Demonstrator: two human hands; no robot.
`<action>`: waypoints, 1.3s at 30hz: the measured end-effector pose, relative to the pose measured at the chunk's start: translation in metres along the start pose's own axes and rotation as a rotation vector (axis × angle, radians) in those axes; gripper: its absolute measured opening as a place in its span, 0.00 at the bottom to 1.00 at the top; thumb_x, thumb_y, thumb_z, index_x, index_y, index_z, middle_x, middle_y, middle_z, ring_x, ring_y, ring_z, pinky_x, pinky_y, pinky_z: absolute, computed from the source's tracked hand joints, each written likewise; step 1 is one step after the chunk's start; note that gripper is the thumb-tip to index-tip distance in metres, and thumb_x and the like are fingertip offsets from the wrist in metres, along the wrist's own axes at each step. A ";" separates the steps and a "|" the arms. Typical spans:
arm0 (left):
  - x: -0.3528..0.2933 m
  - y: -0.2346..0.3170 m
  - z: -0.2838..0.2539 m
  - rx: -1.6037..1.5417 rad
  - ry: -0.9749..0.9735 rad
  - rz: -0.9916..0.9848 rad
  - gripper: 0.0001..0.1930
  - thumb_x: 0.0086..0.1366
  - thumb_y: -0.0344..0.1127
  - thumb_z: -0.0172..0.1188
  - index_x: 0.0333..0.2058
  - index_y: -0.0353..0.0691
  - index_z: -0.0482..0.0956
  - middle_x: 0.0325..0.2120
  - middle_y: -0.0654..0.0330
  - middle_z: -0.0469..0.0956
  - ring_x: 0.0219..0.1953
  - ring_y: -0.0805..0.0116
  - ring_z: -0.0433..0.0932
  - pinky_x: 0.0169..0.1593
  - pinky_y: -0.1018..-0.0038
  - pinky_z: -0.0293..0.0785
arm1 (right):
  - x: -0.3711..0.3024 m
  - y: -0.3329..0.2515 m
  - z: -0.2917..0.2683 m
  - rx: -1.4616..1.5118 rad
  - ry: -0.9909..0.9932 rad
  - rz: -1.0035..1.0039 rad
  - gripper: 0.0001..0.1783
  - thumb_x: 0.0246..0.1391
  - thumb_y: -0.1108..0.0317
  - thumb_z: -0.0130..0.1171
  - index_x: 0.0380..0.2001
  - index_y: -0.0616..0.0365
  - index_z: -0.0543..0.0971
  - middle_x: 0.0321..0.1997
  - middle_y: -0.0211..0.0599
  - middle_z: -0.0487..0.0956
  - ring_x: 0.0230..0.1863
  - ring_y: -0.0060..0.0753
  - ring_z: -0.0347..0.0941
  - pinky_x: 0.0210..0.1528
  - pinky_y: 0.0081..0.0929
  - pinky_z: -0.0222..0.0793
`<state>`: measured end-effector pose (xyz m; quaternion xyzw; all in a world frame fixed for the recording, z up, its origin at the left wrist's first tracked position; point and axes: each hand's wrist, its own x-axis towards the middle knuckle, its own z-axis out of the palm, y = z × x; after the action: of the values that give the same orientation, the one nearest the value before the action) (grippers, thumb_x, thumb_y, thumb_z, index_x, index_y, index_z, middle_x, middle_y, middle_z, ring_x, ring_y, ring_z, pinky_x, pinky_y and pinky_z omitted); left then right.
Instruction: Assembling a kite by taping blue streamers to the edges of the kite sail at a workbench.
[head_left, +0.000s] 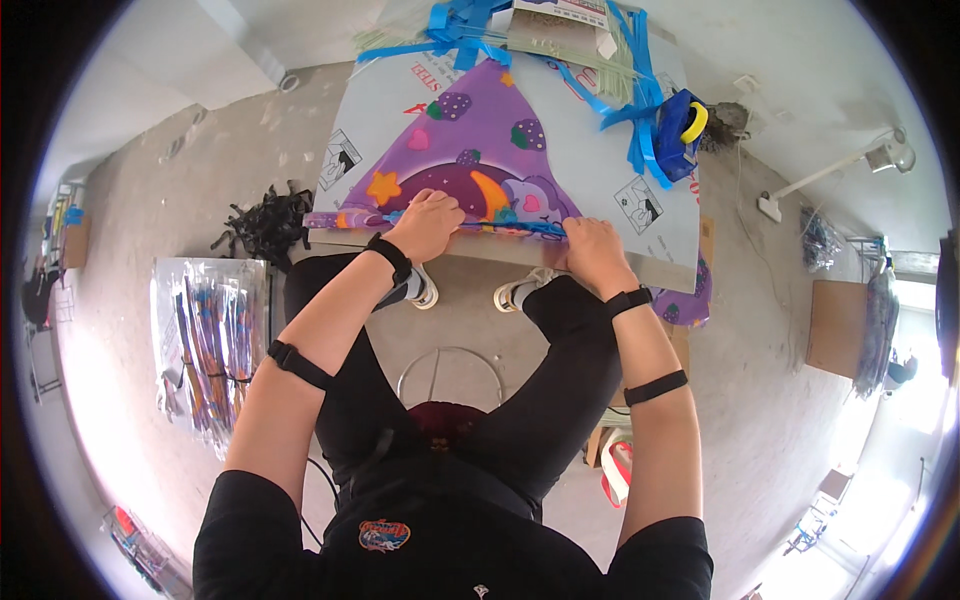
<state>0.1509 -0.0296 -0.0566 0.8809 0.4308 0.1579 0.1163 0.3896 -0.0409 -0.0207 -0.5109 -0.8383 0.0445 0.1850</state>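
A purple triangular printed sheet (455,140), resembling a kite sail, lies on a board with its point away from me. It carries stars, strawberries, a moon and a sleeping animal. Along its near edge runs a narrow rolled or folded band with a blue strip (520,226). My left hand (428,222) is closed on this near edge, left of the middle, fingers bent down onto it. At the right end of the same edge, my right hand (595,255) pinches the band; its fingertips are partly hidden. The sheet's left corner rests beside the board's edge.
The white printed board (625,150) sits before my knees. Blue straps (465,22), thin pale sticks (560,60) and a blue tape dispenser (680,135) lie on it. On the floor at left are black strips (268,225) and plastic-wrapped bundles (215,340). A cardboard box (838,322) stands right.
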 end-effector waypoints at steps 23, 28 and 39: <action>0.002 -0.007 -0.021 0.271 -0.051 0.157 0.11 0.55 0.32 0.54 0.38 0.40 0.76 0.39 0.58 0.70 0.49 0.60 0.70 0.61 0.57 0.60 | -0.024 0.036 -0.020 -0.327 -0.208 -0.054 0.09 0.44 0.70 0.54 0.32 0.57 0.71 0.32 0.37 0.73 0.40 0.40 0.71 0.43 0.35 0.68; 0.006 -0.010 -0.044 0.195 -0.043 0.138 0.09 0.55 0.31 0.53 0.36 0.41 0.76 0.37 0.59 0.71 0.49 0.61 0.70 0.62 0.58 0.57 | -0.024 0.029 -0.030 -0.225 -0.260 0.029 0.08 0.44 0.72 0.53 0.31 0.56 0.71 0.30 0.38 0.74 0.37 0.42 0.73 0.42 0.38 0.67; 0.002 -0.011 -0.028 0.144 -0.150 0.122 0.13 0.62 0.39 0.53 0.44 0.42 0.72 0.37 0.59 0.73 0.43 0.60 0.73 0.45 0.64 0.69 | -0.021 -0.011 -0.006 -0.298 -0.137 -0.010 0.15 0.43 0.70 0.56 0.37 0.57 0.71 0.36 0.36 0.73 0.40 0.39 0.71 0.42 0.33 0.62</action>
<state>0.1336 -0.0193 -0.0344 0.9208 0.3769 0.0671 0.0746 0.3909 -0.0650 -0.0179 -0.5244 -0.8487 -0.0463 0.0498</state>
